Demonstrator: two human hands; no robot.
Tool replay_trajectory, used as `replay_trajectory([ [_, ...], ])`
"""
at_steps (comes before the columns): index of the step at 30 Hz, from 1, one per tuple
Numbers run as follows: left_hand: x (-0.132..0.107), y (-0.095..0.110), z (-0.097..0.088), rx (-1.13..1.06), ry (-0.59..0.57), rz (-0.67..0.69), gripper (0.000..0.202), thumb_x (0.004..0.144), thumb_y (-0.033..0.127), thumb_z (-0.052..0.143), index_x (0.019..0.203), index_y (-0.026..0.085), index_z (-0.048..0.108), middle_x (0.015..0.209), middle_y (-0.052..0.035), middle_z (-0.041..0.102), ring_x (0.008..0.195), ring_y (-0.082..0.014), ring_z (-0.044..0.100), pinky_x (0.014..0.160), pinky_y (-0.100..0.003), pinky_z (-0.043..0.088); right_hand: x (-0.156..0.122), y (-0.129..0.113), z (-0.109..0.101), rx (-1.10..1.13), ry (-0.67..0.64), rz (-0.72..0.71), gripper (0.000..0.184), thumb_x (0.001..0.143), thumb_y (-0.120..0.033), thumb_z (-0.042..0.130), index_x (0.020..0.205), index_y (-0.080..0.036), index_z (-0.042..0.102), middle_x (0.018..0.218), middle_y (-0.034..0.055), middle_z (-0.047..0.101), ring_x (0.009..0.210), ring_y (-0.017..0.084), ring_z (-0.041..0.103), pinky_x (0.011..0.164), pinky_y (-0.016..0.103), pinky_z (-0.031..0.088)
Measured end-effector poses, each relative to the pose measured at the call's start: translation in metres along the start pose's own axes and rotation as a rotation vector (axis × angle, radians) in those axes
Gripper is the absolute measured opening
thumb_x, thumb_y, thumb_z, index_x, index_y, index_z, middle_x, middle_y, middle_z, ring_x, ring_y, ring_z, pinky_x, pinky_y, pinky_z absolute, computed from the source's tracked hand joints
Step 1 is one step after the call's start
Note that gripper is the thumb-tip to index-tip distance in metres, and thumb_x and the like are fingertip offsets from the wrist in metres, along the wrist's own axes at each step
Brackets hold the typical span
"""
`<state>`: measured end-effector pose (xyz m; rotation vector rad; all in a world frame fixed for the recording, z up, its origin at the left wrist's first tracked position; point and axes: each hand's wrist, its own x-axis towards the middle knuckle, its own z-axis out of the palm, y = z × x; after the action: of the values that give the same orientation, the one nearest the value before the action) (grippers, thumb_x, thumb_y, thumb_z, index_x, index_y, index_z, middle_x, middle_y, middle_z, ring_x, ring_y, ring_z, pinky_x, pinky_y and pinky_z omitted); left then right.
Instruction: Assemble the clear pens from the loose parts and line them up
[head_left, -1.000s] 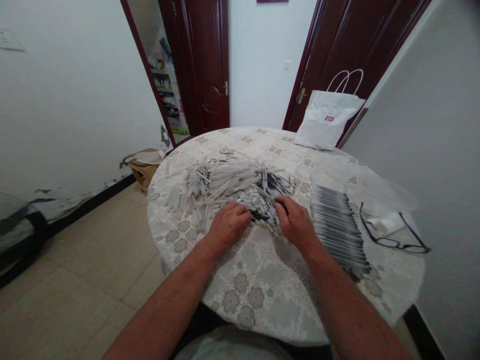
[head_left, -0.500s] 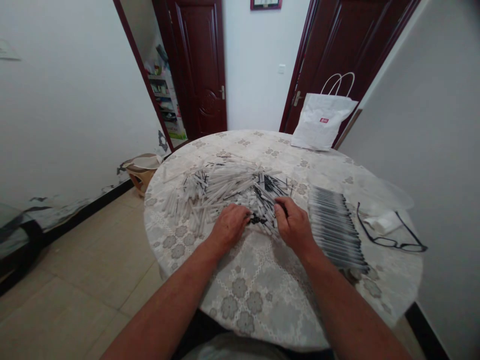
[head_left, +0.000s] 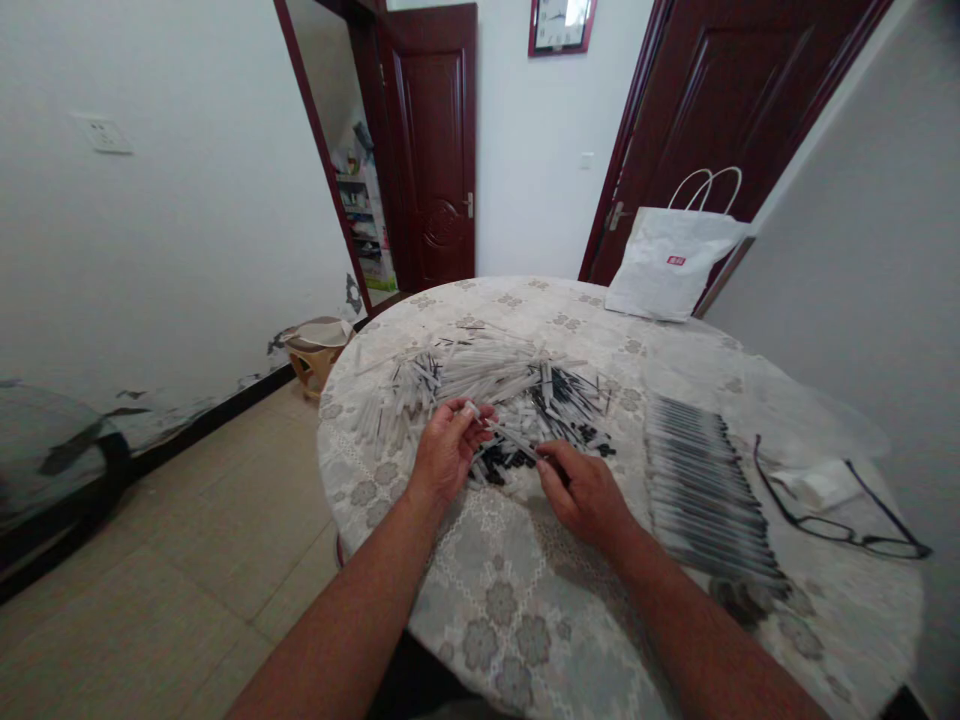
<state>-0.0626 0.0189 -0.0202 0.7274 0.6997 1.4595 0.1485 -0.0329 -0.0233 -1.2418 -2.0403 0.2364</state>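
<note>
My left hand is raised a little over the near side of a heap of loose pen parts, pinching a small white pen part between thumb and fingers. Facing it, my right hand grips the near end of a slim translucent pen barrel, whose other end points at my left hand. Whether that end touches the left fingers I cannot tell. Under and behind both hands lie whitish tubes, dark thin sticks and small black pieces.
Right of my right forearm, a neat row of pens lies on the patterned tablecloth. Black-framed glasses rest beyond it beside a crumpled white wrapper. A white paper bag stands at the far right edge.
The view has tilted up, so the wall clock shows more. My left hand has turned palm up and lifted with a white part; my right hand now holds a barrel toward it.
</note>
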Motion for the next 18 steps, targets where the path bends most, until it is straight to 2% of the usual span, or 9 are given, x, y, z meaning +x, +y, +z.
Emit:
replay_trajectory([
  [4, -0.0009, 0.0009, 0.0015, -0.002, 0.013, 0.0, 0.047, 0.081, 0.031, 0.079, 0.122, 0.019, 0.06, 0.101, -0.0082, 0.077, 0.091, -0.0197, 0.075, 0.077, -0.029, 0.059, -0.0001, -0.0009, 0.0019, -0.025, 0.009, -0.012, 0.022, 0.099, -0.028, 0.051, 0.11, -0.018, 0.066, 0.089, 0.005, 0.075, 0.073, 0.018, 0.07, 0.068, 0.026, 0.047],
  [9, -0.0024, -0.0037, 0.003, 0.052, -0.012, -0.021, 0.036, 0.082, 0.032, 0.079, 0.111, 0.015, 0.067, 0.105, -0.012, 0.078, 0.096, -0.0229, 0.075, 0.082, -0.033, 0.06, 0.0004, -0.0001, 0.0028, -0.021, 0.016, -0.015, 0.022, 0.1, -0.028, 0.05, 0.112, -0.018, 0.066, 0.093, 0.0061, 0.076, 0.077, 0.018, 0.072, 0.071, 0.026, 0.05],
  [13, -0.0029, -0.0079, 0.0015, 0.116, -0.041, -0.012, 0.036, 0.083, 0.034, 0.078, 0.112, 0.014, 0.068, 0.11, -0.0149, 0.077, 0.099, -0.0249, 0.075, 0.085, -0.036, 0.061, 0.0007, 0.0025, 0.0049, -0.054, 0.03, -0.024, 0.023, 0.1, -0.028, 0.051, 0.114, -0.018, 0.066, 0.097, 0.007, 0.077, 0.08, 0.019, 0.073, 0.074, 0.027, 0.052],
  [18, -0.0017, -0.0078, 0.0011, 0.12, 0.018, -0.011, 0.033, 0.081, 0.034, 0.079, 0.106, 0.013, 0.07, 0.105, -0.0145, 0.078, 0.096, -0.0245, 0.076, 0.082, -0.036, 0.062, 0.0008, 0.0022, 0.0087, -0.165, 0.04, -0.13, 0.026, 0.103, -0.027, 0.048, 0.117, -0.016, 0.068, 0.107, 0.0131, 0.077, 0.092, 0.021, 0.073, 0.084, 0.031, 0.054],
])
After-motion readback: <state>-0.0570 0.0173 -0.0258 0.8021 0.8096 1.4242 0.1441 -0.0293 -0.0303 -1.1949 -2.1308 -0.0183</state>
